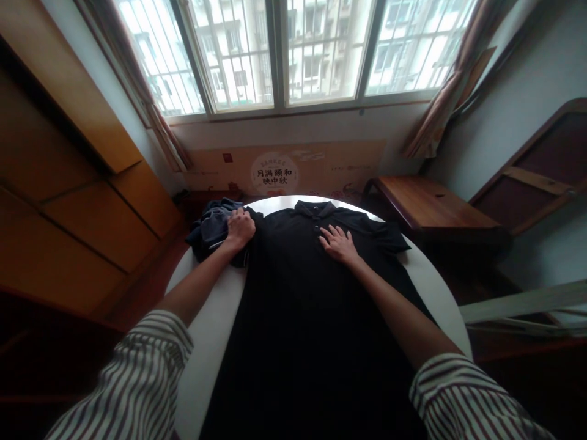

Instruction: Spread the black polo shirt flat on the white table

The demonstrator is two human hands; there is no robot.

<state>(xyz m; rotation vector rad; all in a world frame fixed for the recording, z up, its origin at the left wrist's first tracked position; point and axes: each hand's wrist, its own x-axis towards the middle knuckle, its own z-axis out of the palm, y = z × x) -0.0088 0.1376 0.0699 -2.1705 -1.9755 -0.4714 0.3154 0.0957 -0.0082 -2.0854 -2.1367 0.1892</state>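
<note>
A black polo shirt lies spread front up over a round white table, its collar towards the window and its lower part running out of view near me. My left hand is closed at the sleeve on the shirt's left side, with its fingertips hidden. Right beside that hand, a crumpled pile of dark blue clothes sits at the table's left edge. My right hand rests flat on the chest near the button placket, fingers spread and holding nothing.
Wooden cabinets stand on the left. Past the table's right edge are a low wooden table and a dark framed panel leaning on the wall. A pale metal frame is at right. Barred windows and a printed banner lie ahead.
</note>
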